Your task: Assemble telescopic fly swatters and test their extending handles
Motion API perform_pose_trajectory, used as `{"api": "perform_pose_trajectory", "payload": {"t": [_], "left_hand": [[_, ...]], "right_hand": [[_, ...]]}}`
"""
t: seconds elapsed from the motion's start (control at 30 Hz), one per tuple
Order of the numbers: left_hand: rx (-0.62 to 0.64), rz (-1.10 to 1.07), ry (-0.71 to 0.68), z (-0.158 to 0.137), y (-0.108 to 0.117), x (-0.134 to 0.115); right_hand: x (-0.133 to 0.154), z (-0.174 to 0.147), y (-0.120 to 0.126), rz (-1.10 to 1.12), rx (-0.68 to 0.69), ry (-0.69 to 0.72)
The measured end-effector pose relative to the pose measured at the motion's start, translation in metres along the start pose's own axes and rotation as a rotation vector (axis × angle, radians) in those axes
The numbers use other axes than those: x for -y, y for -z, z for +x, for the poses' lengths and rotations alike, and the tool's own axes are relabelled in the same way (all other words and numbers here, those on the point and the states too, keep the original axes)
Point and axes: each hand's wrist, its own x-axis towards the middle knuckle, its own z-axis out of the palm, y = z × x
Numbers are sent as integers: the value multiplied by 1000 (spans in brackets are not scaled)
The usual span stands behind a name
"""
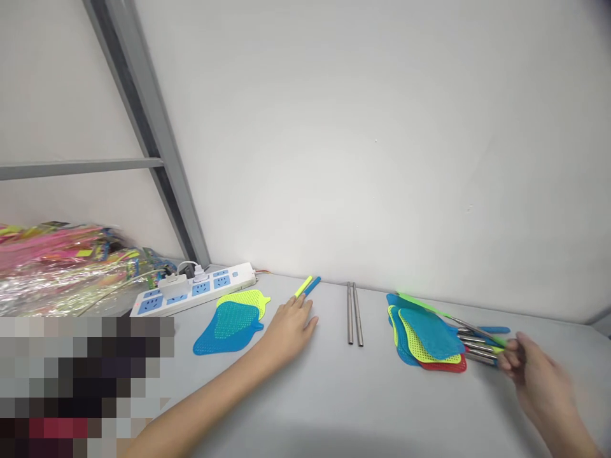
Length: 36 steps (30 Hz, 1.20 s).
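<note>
My right hand (544,378), slightly blurred, is closed around the handle end of a green fly swatter (422,303). The swatter is seen edge-on, its head pointing left above a pile of fly swatters (429,334) with blue, yellow and red heads and metal shafts. My left hand (292,321) lies on the table with its fingers stretched out. Its fingertips are at a yellow handle (304,286) and a blue handle (312,285); whether it presses on them I cannot tell. Left of it lie a blue swatter head (219,337) and a yellow swatter head (248,297), partly overlapping.
Two metal tubes (354,318) lie side by side mid-table. A white power strip (200,289) with plugs in it runs along the back left, beside glossy plastic-wrapped bundles (71,267). A grey metal post (147,114) stands against the wall. The lower left is pixelated.
</note>
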Motion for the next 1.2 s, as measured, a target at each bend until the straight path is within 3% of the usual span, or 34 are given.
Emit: {"api": "perform_pose_trajectory", "payload": {"t": [0.07,0.1,0.17,0.23,0.37,0.5,0.73,0.87,1.03,1.2], "left_hand": [[2,11,40,-14,5,11],[4,17,63,-20,7,16],[16,26,109,-31,10,29],[13,41,189,-38,10,40],[-9,88,312,-48,6,59],[-44,47,246,-53,1,67],[-95,69,130,-50,5,64],[-113,63,80,-49,5,64],[-146,55,42,-48,3,65],[-215,29,-22,-47,8,56]], "right_hand": [[2,-32,-23,43,183,-25],[1,-50,-35,66,349,-39],[0,-85,-57,-17,654,-78],[-1,-112,-76,-113,859,-40],[-3,-127,-104,-199,1072,-31],[-8,-118,-117,-197,1096,-79],[-13,-118,-118,-87,1024,-57],[-14,-116,-119,-48,1043,-119],[-11,-113,-119,-264,1134,-132],[-7,-113,-119,-420,1038,16]]}}
